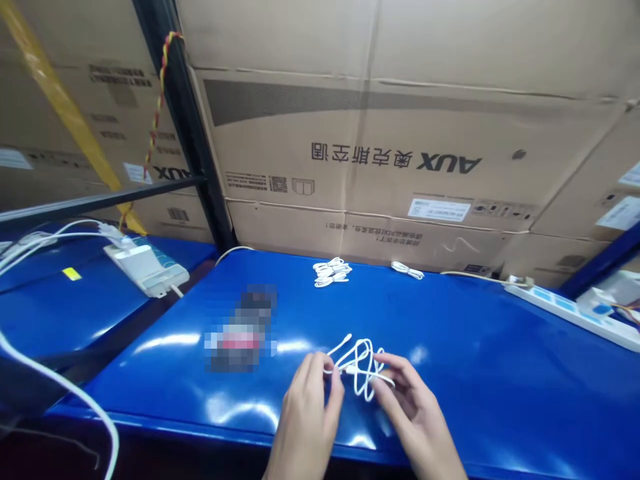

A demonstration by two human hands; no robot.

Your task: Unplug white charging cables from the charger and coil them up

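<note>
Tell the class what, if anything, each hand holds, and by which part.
A white cable: the left hand pinches it near a free end; the right hand holds its loops' right side.

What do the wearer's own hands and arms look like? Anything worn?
Left hand and right hand: both five-fingered and ungloved. No rings, watch or sleeves show; anything worn higher up is out of frame.

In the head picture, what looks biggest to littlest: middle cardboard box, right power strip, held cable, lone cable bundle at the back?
1. Middle cardboard box
2. Right power strip
3. Held cable
4. Lone cable bundle
The held cable is nearer, so real sizes are unsure.
</note>
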